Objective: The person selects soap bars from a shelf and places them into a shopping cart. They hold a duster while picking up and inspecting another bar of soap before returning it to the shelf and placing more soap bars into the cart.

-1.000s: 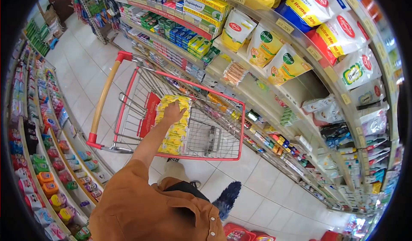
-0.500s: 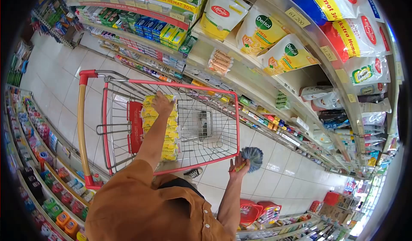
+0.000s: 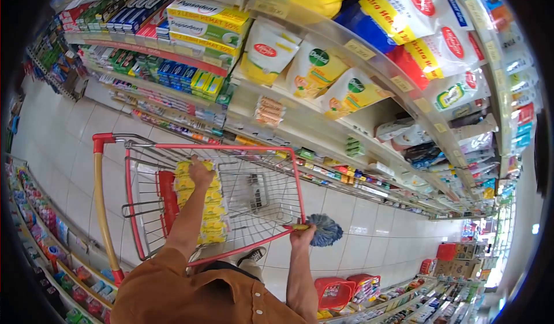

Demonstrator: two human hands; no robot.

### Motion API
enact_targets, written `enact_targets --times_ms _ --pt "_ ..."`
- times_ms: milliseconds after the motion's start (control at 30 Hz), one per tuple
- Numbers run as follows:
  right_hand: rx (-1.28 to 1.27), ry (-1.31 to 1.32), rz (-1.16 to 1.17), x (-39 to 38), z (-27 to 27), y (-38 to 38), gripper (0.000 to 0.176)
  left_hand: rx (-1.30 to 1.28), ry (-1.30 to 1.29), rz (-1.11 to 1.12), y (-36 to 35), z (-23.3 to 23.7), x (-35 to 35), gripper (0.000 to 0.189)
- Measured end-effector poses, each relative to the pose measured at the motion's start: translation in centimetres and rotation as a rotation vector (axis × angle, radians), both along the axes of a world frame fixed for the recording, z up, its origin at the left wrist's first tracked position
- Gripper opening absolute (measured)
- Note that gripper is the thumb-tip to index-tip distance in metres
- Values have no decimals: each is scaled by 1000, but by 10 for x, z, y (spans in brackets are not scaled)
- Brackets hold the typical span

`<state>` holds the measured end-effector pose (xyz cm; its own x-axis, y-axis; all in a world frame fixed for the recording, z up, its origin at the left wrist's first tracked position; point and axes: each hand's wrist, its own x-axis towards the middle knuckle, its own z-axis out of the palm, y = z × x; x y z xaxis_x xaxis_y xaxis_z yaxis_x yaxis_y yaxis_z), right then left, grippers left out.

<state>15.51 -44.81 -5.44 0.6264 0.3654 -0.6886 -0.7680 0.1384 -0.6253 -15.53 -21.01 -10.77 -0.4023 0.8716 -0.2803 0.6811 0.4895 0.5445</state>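
My left hand (image 3: 201,174) reaches into the shopping cart (image 3: 294,177), its fingers bent over the far end of a row of yellow soap packs (image 3: 212,211). The packs lie against the red panel (image 3: 167,194) at the handle end of the cart. My right hand (image 3: 302,237) is closed around the short yellow handle of a duster (image 3: 326,230) with a fluffy grey-blue head. It is beside the cart's near front corner, and the duster head points away to the right, outside the basket.
A tall shelf (image 3: 358,50) with soap refill pouches and toothpaste boxes runs along the far side. Another stocked shelf (image 3: 63,249) stands at the left. Red baskets (image 3: 334,294) with goods are at the lower right. Tiled floor (image 3: 369,237) stretches to the right.
The view has shifted, so cart and shelves appear farther left. My right hand has turned and closed around the duster handle, from more spread fingers. My left hand stays at the soap packs.
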Motion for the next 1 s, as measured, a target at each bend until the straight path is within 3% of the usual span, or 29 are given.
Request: enact_targets --times_ms 33,100,200,233,333,367,467,533,567,667,800,867,933,1000 --pt "-25 13 -26 6 -22 -5 15 11 -101 9 4 -20 -9 74" --pt "-46 25 24 -4 -14 -5 12 17 -281 23 11 -68 -27 71" --pt "-55 22 59 -31 -1 -5 10 119 -832 284 2 -51 -39 67" --pt "-49 20 64 -39 0 -4 9 -24 -794 279 -4 -9 -40 56" --pt "-20 65 34 -65 3 -2 8 -143 -1279 297 -16 4 -66 42" --pt "-26 71 -28 -75 11 2 5 -170 -1334 315 -24 10 -69 33" --pt "-4 81 -23 -98 1 1 4 -190 -1546 364 -46 -15 -85 29" --pt "21 90 28 -115 7 7 10 -103 -1598 379 -69 -25 -94 27" --pt "47 76 32 -122 -13 5 14 -105 -1492 478 -76 -9 -89 28" --pt "88 38 -32 -149 13 24 22 -190 -1489 455 -64 -2 -98 28" --pt "-140 -91 120 -156 -19 20 20 -180 -1441 391 -67 42 -108 25" --pt "-165 -130 187 -134 -20 14 13 -192 -1455 392 -67 29 -120 24" --pt "-67 18 107 -114 18 -9 14 -167 -1459 285 -63 7 -138 23" --pt "-146 0 243 -81 30 -61 19 -163 -1402 379 -60 12 -138 27"
